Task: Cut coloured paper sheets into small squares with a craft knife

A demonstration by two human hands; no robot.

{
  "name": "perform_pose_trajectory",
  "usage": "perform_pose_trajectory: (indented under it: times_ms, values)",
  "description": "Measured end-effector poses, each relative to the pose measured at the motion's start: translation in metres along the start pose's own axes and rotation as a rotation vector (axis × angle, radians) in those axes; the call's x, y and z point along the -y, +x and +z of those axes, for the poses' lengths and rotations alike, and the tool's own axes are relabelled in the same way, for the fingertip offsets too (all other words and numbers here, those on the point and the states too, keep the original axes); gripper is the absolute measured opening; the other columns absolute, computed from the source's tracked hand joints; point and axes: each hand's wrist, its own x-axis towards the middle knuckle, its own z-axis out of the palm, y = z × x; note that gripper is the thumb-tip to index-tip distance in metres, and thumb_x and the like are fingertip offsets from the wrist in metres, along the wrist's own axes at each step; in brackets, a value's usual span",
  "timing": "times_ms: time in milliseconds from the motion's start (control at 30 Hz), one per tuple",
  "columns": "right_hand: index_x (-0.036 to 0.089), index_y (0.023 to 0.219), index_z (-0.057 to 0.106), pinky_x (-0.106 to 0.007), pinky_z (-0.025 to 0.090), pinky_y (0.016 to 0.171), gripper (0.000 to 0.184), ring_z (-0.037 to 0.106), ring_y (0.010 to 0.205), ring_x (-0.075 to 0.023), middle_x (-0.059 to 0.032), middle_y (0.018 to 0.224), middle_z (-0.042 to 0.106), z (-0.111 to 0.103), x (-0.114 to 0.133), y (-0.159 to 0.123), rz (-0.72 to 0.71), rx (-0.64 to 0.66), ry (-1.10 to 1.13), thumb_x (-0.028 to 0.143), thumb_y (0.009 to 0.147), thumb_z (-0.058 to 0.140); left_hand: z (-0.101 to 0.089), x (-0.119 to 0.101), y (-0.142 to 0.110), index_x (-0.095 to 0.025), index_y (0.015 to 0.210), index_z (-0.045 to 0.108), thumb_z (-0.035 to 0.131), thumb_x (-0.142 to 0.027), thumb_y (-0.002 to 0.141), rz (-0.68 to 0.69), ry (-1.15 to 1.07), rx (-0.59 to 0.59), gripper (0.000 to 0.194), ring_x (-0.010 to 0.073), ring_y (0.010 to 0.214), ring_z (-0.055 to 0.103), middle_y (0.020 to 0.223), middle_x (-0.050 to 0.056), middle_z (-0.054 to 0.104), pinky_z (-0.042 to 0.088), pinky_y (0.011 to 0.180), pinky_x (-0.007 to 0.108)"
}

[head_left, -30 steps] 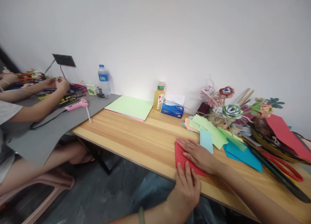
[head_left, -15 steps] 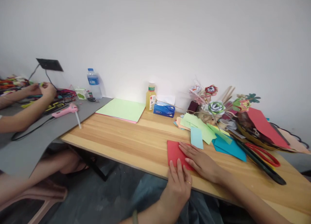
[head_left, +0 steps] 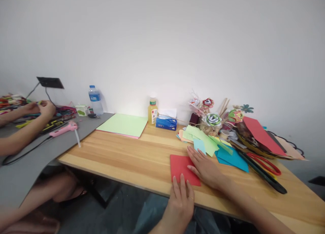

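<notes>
Right hand (head_left: 207,169) hides the red paper's (head_left: 180,166) right part; left hand's (head_left: 179,204) forearm cut by bottom edge; co-worker's hands (head_left: 38,108) small, their item untellable, body cut at left edge; juice bottle (head_left: 152,112) label unreadable; paper flowers (head_left: 212,119) hide their container.

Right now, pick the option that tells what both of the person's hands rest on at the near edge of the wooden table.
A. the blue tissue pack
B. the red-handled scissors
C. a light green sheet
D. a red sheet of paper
D: the left hand and the right hand both lie flat on the red sheet of paper, fingers spread; the other three things lie farther off, untouched.
</notes>
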Motion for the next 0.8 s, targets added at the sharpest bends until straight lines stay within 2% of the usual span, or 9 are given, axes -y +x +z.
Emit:
perform_pose_trajectory:
  times_ms: [67,167,267,400,467,533,633,700,800]
  values:
    - [0.012,0.142,0.027,-0.047,0.02,0.109,0.059,0.019,0.135,-0.0235,-0.0142,0.146,0.024,-0.001,0.012,-0.015,-0.009,-0.034,-0.013,0.046,0.093,0.029,-0.001,0.005,0.002,-0.013,0.107,0.064,0.059,-0.029,0.081,0.005,-0.053,0.002,0.031,0.0329,0.097,0.064,0.111,0.013,0.065,0.055,0.072,0.037]
    - [0.016,0.139,0.035,-0.039,0.032,0.105,0.06,0.033,0.13,-0.0213,-0.0112,0.141,0.035,0.01,0.031,-0.046,-0.134,-0.079,-0.024,0.049,0.089,0.04,-0.01,0.019,0.005,-0.011,0.102,0.066,0.064,-0.034,0.077,0.029,-0.244,0.033,0.034,0.0317,0.092,0.066,0.106,0.013,0.068,0.056,0.068,0.035]
    - [0.012,0.137,0.038,-0.035,0.041,0.099,0.075,0.039,0.126,-0.0246,-0.0159,0.138,0.039,0.029,0.044,-0.077,-0.23,-0.264,-0.092,0.057,0.079,0.053,-0.027,0.042,0.008,-0.013,0.102,0.064,0.06,-0.034,0.079,0.095,-0.535,0.033,0.032,0.0248,0.081,0.069,0.101,0.01,0.07,0.056,0.066,0.031]
    - [0.021,0.131,0.048,-0.026,0.043,0.095,0.043,0.052,0.115,-0.0165,-0.0066,0.126,0.055,0.039,0.051,-0.106,-0.242,-0.523,-0.096,0.022,0.087,0.049,-0.05,0.075,0.012,-0.017,0.104,0.062,0.052,-0.018,0.082,0.132,-0.917,0.02,0.024,0.0174,0.086,0.068,0.102,0.005,0.07,0.054,0.078,0.026]
    - [0.025,0.12,0.058,-0.022,0.047,0.089,0.037,0.061,0.101,-0.0146,-0.002,0.113,0.064,0.035,0.053,-0.113,-0.11,-0.631,0.085,0.016,0.086,0.047,-0.057,0.089,0.017,-0.019,0.109,0.06,0.048,-0.012,0.083,-0.023,-1.051,0.07,0.029,0.0163,0.099,0.064,0.108,0.005,0.068,0.049,0.089,0.027]
    - [0.025,0.102,0.069,-0.022,0.052,0.078,0.024,0.067,0.086,-0.0171,-0.0012,0.096,0.071,0.029,0.059,-0.114,0.201,-0.707,0.386,0.028,0.083,0.054,-0.061,0.097,0.025,-0.02,0.114,0.058,0.05,-0.013,0.084,-0.279,-1.215,0.156,0.032,0.0161,0.108,0.059,0.115,0.006,0.065,0.045,0.094,0.028]
    - [0.02,0.083,0.074,-0.025,0.055,0.07,0.03,0.068,0.08,-0.0227,-0.0025,0.084,0.073,0.02,0.074,-0.107,0.622,-0.742,0.905,0.047,0.072,0.064,-0.064,0.097,0.042,-0.02,0.119,0.055,0.063,-0.023,0.078,-0.561,-1.527,0.282,0.042,0.0197,0.117,0.052,0.124,0.009,0.058,0.04,0.1,0.032]
    - [0.019,0.084,0.073,-0.029,0.053,0.076,0.033,0.067,0.086,-0.0249,-0.0035,0.087,0.072,0.017,0.085,-0.101,0.695,-0.739,1.195,0.048,0.069,0.066,-0.066,0.091,0.052,-0.018,0.118,0.057,0.072,-0.028,0.07,-0.651,-1.702,0.329,0.051,0.0227,0.117,0.052,0.123,0.011,0.059,0.039,0.101,0.034]
    - [0.02,0.087,0.073,-0.035,0.05,0.083,0.03,0.065,0.09,-0.026,-0.0042,0.092,0.071,0.017,0.096,-0.097,0.637,-0.7,1.409,0.044,0.07,0.067,-0.069,0.079,0.061,-0.014,0.105,0.065,0.077,-0.039,0.063,-0.77,-1.926,0.436,0.05,0.0246,0.1,0.062,0.103,0.011,0.069,0.048,0.088,0.035]
